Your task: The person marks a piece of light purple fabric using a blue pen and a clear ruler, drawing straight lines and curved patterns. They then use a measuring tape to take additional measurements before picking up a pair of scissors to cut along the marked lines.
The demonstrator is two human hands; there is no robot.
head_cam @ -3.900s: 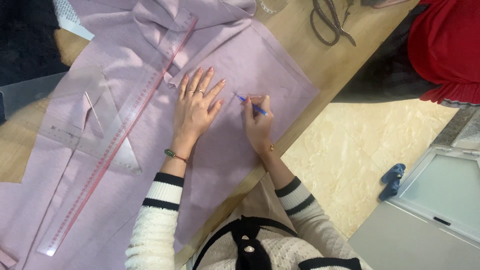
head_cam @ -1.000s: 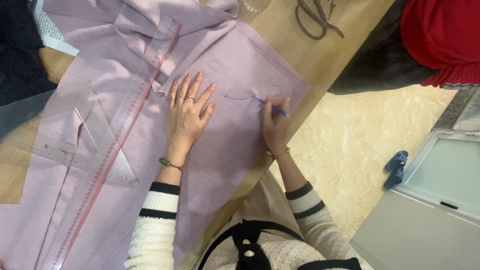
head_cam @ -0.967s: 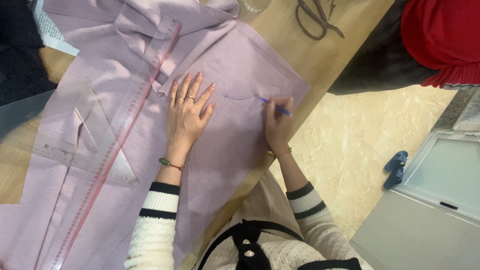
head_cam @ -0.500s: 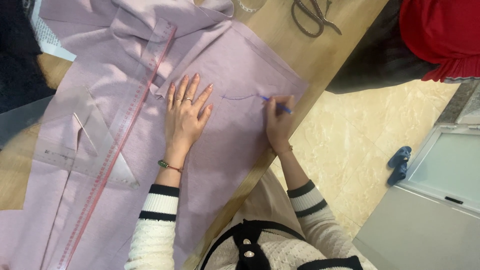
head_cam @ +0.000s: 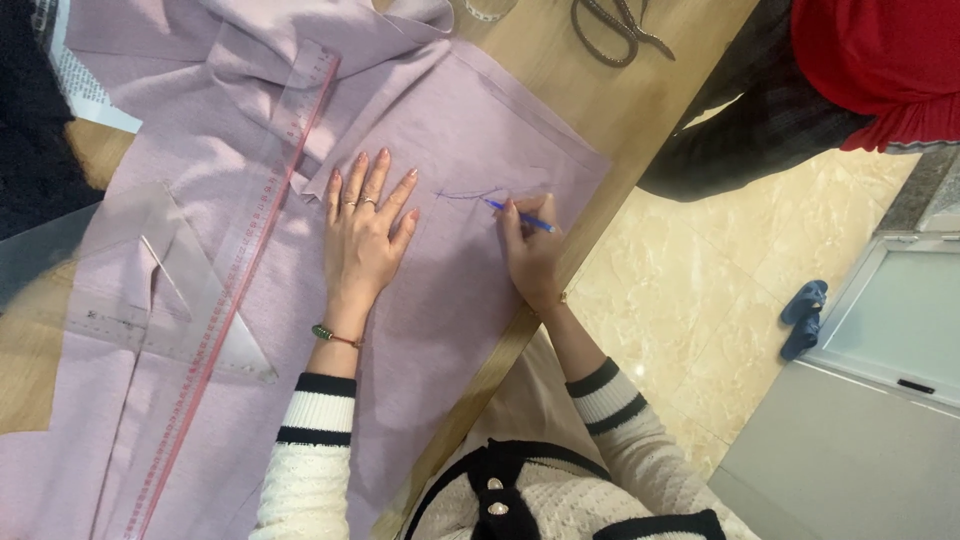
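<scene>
Blue line on lilac fabric (head_cam: 450,300) running longer than before. Right hand (head_cam: 532,255) pinching one blue pen (head_cam: 520,216), tip at 9 o'clock. Left hand (head_cam: 365,235) lying flat, fingers spread. Two clear rulers (head_cam: 240,270) on worktop (head_cam: 600,110); one pair of scissors (head_cam: 615,25) at 12 o'clock.

One view only — a camera worn on the person's head, looking almost straight down from close above. The wooden table (head_cam: 590,90) runs slantwise from lower left to upper right of the frame; the tiled floor (head_cam: 690,290) fills the right. The person's own sleeves enter from the bottom edge — no second view shares the scene.
</scene>
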